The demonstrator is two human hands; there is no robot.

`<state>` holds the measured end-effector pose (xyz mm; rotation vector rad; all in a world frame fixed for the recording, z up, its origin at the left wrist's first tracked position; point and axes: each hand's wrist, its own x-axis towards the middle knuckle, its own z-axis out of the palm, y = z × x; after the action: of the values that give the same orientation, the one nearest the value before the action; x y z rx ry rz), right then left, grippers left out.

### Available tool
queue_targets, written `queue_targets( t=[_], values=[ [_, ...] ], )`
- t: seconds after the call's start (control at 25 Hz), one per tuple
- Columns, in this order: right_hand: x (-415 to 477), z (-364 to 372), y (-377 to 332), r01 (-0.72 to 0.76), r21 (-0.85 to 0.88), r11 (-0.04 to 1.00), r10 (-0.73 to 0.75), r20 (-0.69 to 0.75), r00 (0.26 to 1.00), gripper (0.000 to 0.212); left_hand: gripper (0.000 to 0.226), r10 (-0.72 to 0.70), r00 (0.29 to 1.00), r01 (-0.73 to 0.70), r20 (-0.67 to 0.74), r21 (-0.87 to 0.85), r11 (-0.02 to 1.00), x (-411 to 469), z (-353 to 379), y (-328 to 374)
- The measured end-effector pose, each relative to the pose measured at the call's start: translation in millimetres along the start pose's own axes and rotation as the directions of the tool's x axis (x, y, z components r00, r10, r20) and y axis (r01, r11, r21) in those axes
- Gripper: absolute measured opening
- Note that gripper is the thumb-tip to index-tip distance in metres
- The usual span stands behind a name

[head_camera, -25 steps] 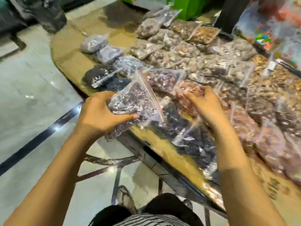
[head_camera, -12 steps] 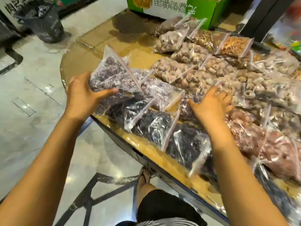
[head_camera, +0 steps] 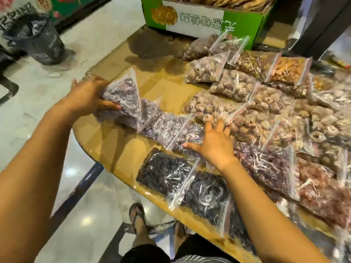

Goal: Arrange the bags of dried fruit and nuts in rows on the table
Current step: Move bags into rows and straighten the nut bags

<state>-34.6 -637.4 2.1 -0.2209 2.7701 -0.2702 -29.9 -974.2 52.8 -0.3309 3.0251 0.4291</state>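
Centre left, the left grip [head_camera: 89, 97] grasps a bag of dark fruit [head_camera: 123, 92], tilted up at the row's end over the counter [head_camera: 117, 162]. Mid-frame, the right grip [head_camera: 213, 147], released, presses flat on neighbouring bags [head_camera: 171, 128]. Placing step; next, likely lay it overlapping them.

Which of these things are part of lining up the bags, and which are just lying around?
Part of the job: held purple bag in left hand; right hand flat on purple row; pale brown bags; table.
Lying about: green carton; black basket on the floor.
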Motion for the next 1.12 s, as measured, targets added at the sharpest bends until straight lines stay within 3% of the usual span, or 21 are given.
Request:
queue_targets(
  t=[0.12, 0.24, 0.28, 0.32, 0.44, 0.52, 0.6, 0.68, 0.76, 0.84, 1.0, 1.12],
  values=[
    [1, -1, -9, -0.068, 0.034, 0.997, 0.067, 0.029, 0.997, 0.1, 0.053, 0.114, 0.952, 0.018, 0.284, -0.425, 0.905, 23, 7, -3],
    [4, -2, -18, -0.133, 0.046, 0.99, 0.131, 0.052, 0.99, 0.104, 0.026, 0.093, 0.947, 0.18, 0.309, -0.743, 0.644, 32, 18, -9],
    [4, -2, -21, -0.163, 0.056, 0.985, 0.16, 0.057, 0.986, 0.104, 0.034, 0.078, 0.953, 0.195, 0.293, -0.789, 0.582, 34, 24, -8],
    [3, -1, -22, -0.191, 0.072, 0.979, 0.186, 0.063, 0.98, 0.104, 0.044, 0.053, 0.969, 0.165, 0.241, -0.792, 0.588, 35, 33, -6],
    [1, 8, -35, -0.266, 0.154, 0.952, 0.263, 0.034, 0.964, 0.099, 0.047, -0.089, 0.993, 0.021, -0.071, -0.658, 0.752, 39, 59, 1],
    [-2, 13, -39, -0.3, 0.189, 0.935, 0.304, 0.009, 0.953, 0.096, 0.057, -0.227, 0.959, 0.085, -0.169, -0.592, 0.802, 50, 68, -1],
    [-4, 18, -39, -0.309, 0.21, 0.928, 0.317, -0.007, 0.948, 0.094, 0.07, -0.374, 0.917, 0.236, -0.138, -0.57, 0.787, 67, 68, -9],
    [-6, 22, -38, -0.322, 0.228, 0.919, 0.337, -0.028, 0.941, 0.093, 0.071, -0.43, 0.902, 0.35, -0.042, -0.512, 0.784, 79, 66, -18],
    [-7, 26, -38, -0.334, 0.239, 0.912, 0.351, -0.03, 0.936, 0.094, 0.067, -0.326, 0.945, 0.285, -0.025, -0.426, 0.859, 78, 69, -27],
    [-8, 27, -37, -0.324, 0.247, 0.913, 0.341, -0.031, 0.939, 0.095, 0.063, -0.166, 0.984, 0.129, -0.072, -0.364, 0.922, 68, 73, -39],
    [-8, 22, -35, -0.294, 0.269, 0.917, 0.304, 0.003, 0.953, 0.097, 0.069, 0.083, 0.993, -0.112, -0.089, -0.394, 0.912, 71, 72, -56],
    [-13, 14, -27, -0.24, 0.265, 0.934, 0.239, 0.035, 0.97, 0.092, 0.066, 0.186, 0.982, -0.181, -0.025, -0.384, 0.905, 79, 65, -53]
  ],
)
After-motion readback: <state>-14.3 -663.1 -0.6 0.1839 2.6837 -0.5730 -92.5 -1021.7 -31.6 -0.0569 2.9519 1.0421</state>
